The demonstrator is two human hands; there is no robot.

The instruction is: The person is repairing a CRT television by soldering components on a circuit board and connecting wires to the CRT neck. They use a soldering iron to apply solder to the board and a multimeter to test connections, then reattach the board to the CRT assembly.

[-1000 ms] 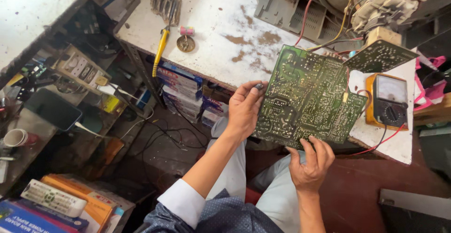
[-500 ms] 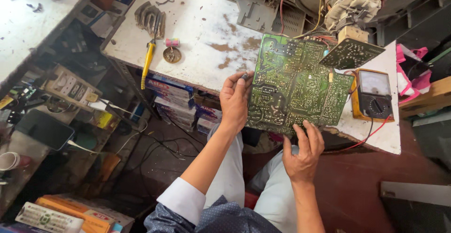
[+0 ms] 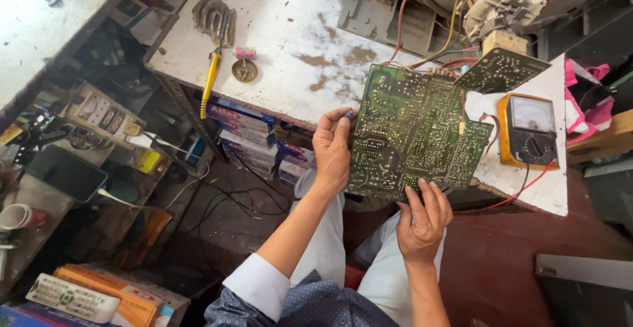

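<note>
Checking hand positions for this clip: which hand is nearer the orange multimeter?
Right. The right hand grips the circuit board's lower edge, below-left of the multimeter; the left hand holds the far edge.

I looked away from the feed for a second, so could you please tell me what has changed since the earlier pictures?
Very little: the view drifted, so the bench sits differently in frame. The green circuit board stays solder side up, held by both hands as before: left hand on its left edge, right hand under its lower edge. The orange multimeter and the yellow-handled tool have not moved on the white bench.
</note>
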